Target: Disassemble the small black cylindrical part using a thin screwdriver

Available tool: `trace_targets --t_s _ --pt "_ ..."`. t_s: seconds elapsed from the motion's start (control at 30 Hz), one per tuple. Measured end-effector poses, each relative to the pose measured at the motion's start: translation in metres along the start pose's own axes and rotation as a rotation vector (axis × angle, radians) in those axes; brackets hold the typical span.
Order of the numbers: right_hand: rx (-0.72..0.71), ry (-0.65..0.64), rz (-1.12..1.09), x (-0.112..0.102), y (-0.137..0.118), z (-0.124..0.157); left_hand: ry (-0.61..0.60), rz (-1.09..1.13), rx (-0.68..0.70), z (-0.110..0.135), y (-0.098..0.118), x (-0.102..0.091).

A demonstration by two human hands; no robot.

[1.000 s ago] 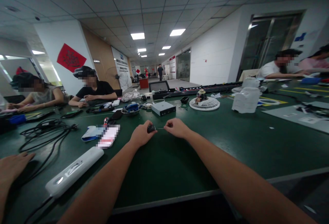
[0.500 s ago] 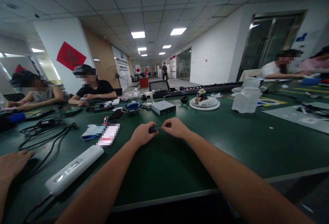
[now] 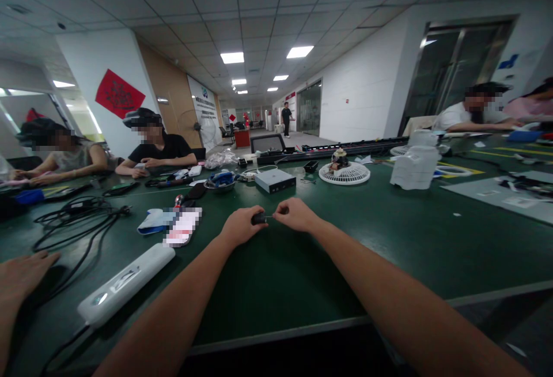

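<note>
In the middle of the head view, my left hand is closed around a small dark, roughly cylindrical piece, its end facing right. A thin pale rod spans the short gap between that piece and my right hand. The right fingers pinch the rod's other end; its exact kind is too small to make out. Both hands are above the green table. Just beyond them lies a grey box-shaped drive.
Left of my arms are a white power strip, a phone and coiled black cable. Another person's hand rests at the left edge. A white fan grille and a white plastic housing stand to the right.
My hands and the small dark piece keep nearly the same pose. In the background, a standing person has shifted slightly to the right.
</note>
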State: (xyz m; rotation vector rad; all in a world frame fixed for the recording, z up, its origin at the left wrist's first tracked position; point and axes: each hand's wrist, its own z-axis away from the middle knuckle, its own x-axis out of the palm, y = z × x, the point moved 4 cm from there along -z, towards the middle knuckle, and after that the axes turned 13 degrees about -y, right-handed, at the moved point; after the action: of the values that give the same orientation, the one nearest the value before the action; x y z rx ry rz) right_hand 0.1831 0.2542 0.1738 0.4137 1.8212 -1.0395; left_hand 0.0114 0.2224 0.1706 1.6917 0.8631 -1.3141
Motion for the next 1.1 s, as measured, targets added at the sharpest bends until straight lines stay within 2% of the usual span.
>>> trace_targets --t_s 0.2,0.33,0.53,0.63,0.77,0.93,1.1 --pt "-0.009 0.013 0.028 0.001 -0.002 0.000 -0.019 0.039 -0.003 -0.001 -0.002 0.001" --pt "0.050 0.008 0.079 0.003 0.001 -0.001 -0.022 0.033 0.026 -0.002 -0.002 0.002" --pt "-0.028 -0.026 -0.040 0.004 -0.001 -0.001 -0.017 0.029 0.057 -0.002 0.001 0.004" --pt "-0.021 -0.016 -0.038 0.005 0.000 -0.001 -0.012 0.025 0.063 -0.002 0.001 0.003" --pt "0.043 -0.053 0.014 0.007 0.002 -0.002 -0.015 0.005 0.044 -0.003 0.001 0.004" --pt "0.209 -0.048 0.110 0.002 0.007 0.000 0.017 -0.029 -0.040 -0.005 -0.005 0.005" --pt "0.291 -0.188 0.062 0.005 0.012 0.001 0.001 -0.046 -0.107 -0.005 -0.012 0.007"
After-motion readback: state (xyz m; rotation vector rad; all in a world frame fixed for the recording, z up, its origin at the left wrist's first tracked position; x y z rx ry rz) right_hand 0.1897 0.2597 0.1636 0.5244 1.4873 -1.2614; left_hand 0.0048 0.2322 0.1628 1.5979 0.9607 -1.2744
